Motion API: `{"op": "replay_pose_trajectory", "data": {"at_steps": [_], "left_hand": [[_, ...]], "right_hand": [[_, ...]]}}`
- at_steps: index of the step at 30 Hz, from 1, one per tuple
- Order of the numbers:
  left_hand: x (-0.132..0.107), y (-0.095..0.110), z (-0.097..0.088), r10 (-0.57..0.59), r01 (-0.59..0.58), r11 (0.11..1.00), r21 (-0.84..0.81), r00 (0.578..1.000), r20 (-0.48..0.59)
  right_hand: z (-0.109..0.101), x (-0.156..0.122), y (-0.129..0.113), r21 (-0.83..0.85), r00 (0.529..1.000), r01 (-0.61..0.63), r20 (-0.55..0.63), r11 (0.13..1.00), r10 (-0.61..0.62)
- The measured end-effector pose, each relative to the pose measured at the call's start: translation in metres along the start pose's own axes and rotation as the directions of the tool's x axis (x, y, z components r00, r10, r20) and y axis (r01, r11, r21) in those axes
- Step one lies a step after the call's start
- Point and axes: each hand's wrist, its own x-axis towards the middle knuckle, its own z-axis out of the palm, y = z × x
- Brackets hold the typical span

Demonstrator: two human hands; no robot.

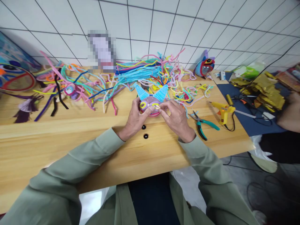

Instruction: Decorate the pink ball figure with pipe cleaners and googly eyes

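Observation:
Near the middle of the table, my left hand (135,118) is wrapped round the left side of a pipe-cleaner animal head (150,99), its thumb lying across the front. The head is purple, with two blue pointed ears and yellow ring eyes. My right hand (174,116) pinches at the right eye with thumb and forefinger; whatever is between those fingertips is too small to make out. Two black round eye pieces (145,136) lie on the wood just below the head. Right of my right hand rest pliers (203,122) with teal and black handles.
Loose pipe cleaners (140,73) in many colours heap along the tiled wall. A yellow glue gun (223,112) with a cord lies at the right, near crumpled gold foil (264,90). A finished-looking blue head (204,65) stands behind. Another person's arm (290,112) shows at the right edge.

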Motion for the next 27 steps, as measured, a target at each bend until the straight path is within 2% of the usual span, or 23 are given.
{"op": "replay_pose_trajectory", "data": {"at_steps": [3, 7, 9, 12, 14, 16, 18, 21, 27], "left_hand": [[-0.004, -0.004, 0.000, 0.049, -0.049, 0.999, 0.004, 0.995, -0.084], [-0.003, -0.002, -0.009, 0.174, -0.125, 0.968, 0.217, 0.959, -0.222], [-0.001, 0.007, -0.015, 0.300, -0.237, 0.924, 0.301, 0.936, -0.183], [0.001, 0.024, -0.022, 0.478, -0.450, 0.823, 0.346, 0.878, 0.004], [0.000, 0.033, -0.024, 0.530, -0.542, 0.765, 0.347, 0.837, 0.139], [-0.002, 0.039, -0.023, 0.551, -0.595, 0.728, 0.339, 0.803, 0.227], [-0.003, 0.041, -0.021, 0.583, -0.634, 0.705, 0.318, 0.773, 0.249], [-0.003, 0.040, -0.018, 0.634, -0.673, 0.681, 0.287, 0.739, 0.228], [-0.004, 0.037, -0.017, 0.647, -0.672, 0.681, 0.291, 0.738, 0.191]], "right_hand": [[0.002, 0.000, 0.000, 0.000, 0.999, 0.024, -0.025, 1.000, -0.024], [0.003, -0.002, 0.002, 0.048, 0.997, 0.018, -0.077, 0.999, -0.015], [0.002, -0.004, 0.001, 0.066, 0.995, 0.016, -0.101, 0.998, -0.009], [-0.002, -0.006, -0.002, 0.057, 0.992, 0.048, -0.122, 0.997, -0.040], [-0.004, -0.008, -0.006, 0.039, 0.989, 0.088, -0.120, 0.995, -0.082], [-0.006, -0.009, -0.010, 0.023, 0.986, 0.127, -0.108, 0.992, -0.124], [-0.007, -0.010, -0.014, 0.013, 0.987, 0.140, -0.086, 0.990, -0.138], [-0.007, -0.011, -0.017, 0.007, 0.993, 0.112, -0.049, 0.994, -0.111], [-0.007, -0.012, -0.018, 0.015, 0.994, 0.107, -0.031, 0.994, -0.107]]}}
